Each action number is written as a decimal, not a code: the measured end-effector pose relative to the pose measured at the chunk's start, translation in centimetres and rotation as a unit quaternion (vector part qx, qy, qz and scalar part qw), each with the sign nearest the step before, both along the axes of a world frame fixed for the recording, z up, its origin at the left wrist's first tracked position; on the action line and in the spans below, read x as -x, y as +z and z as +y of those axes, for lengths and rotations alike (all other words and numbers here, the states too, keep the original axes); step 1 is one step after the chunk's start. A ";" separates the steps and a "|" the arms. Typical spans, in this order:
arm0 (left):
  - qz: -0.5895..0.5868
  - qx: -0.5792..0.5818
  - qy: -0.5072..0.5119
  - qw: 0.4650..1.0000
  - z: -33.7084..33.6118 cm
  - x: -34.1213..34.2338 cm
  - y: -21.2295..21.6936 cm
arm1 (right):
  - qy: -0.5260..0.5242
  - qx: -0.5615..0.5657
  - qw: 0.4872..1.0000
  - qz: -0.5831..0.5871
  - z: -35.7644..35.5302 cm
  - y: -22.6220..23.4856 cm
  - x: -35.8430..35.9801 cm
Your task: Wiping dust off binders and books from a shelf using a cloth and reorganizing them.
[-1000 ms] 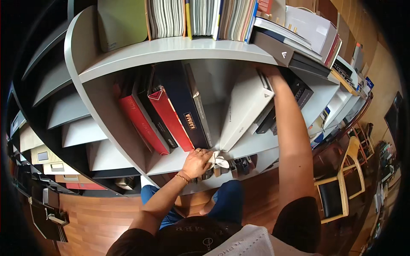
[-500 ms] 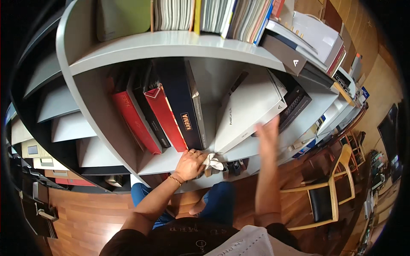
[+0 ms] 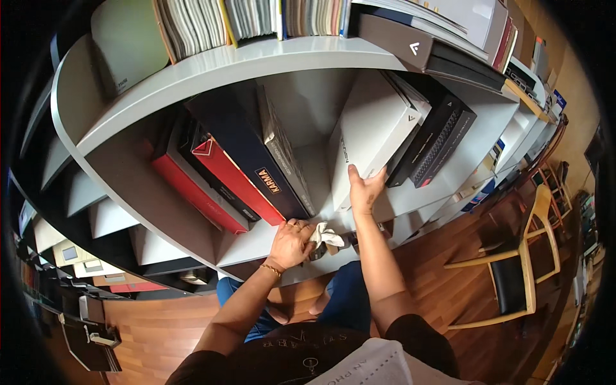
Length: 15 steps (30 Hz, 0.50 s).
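My left hand (image 3: 292, 244) rests at the front edge of the shelf, below the dark blue binder (image 3: 273, 183). Its fingers are curled, and a crumpled white cloth (image 3: 326, 236) sticks out beside them. With the thumb on one side and the fingers on the other, my right hand (image 3: 367, 190) grips the lower end of a thick white binder (image 3: 372, 131), which leans to the right. Just right of that binder lean a few thinner items and a black box (image 3: 443, 141). Red-spined binders (image 3: 237, 179) tilt left, next to the blue one.
The grey shelf unit (image 3: 224, 61) has a curved upper board carrying sample books (image 3: 250, 19) and a brown box (image 3: 398, 42). Small dark objects sit on the level below. A wooden chair (image 3: 529, 256) with a black seat stands at right. Further shelves (image 3: 115, 218) are at left.
My right hand has moved from the white binder's right side down to its lower end and closed on it. The left hand stays by the cloth. The whole view has shifted.
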State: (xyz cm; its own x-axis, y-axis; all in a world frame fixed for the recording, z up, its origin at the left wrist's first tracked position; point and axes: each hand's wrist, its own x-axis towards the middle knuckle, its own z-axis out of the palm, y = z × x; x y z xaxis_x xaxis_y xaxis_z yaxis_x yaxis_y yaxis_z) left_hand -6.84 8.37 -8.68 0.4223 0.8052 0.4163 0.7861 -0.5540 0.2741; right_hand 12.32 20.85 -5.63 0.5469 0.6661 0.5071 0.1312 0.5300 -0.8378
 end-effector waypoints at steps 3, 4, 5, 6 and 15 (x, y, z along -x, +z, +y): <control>-0.004 -0.003 0.005 1.000 0.2 -0.3 0.1 | 0.035 -0.040 0.998 0.046 1.6 0.9 -0.9; -0.010 -0.005 0.008 1.000 0.3 -0.6 0.1 | 0.031 -0.042 0.997 0.049 2.4 0.8 -1.6; -0.008 -0.005 0.010 1.000 0.2 -0.8 0.1 | -0.004 -0.027 1.000 -0.002 2.8 0.5 -2.5; -0.006 -0.005 0.006 1.000 0.2 -0.9 0.0 | -0.039 -0.011 0.998 -0.054 3.3 0.3 -3.5; -0.010 -0.011 0.007 1.000 0.7 -0.9 -0.1 | -0.131 0.184 0.917 -0.330 1.4 5.1 -7.0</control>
State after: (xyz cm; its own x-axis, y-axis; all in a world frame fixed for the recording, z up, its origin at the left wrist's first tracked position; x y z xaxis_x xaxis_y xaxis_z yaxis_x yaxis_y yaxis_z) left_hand -5.91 9.03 -8.82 0.4021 0.8018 0.4421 0.7886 -0.5486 0.2779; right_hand 19.34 22.29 -0.52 0.3673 0.7480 0.5528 0.7563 0.1057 -0.6456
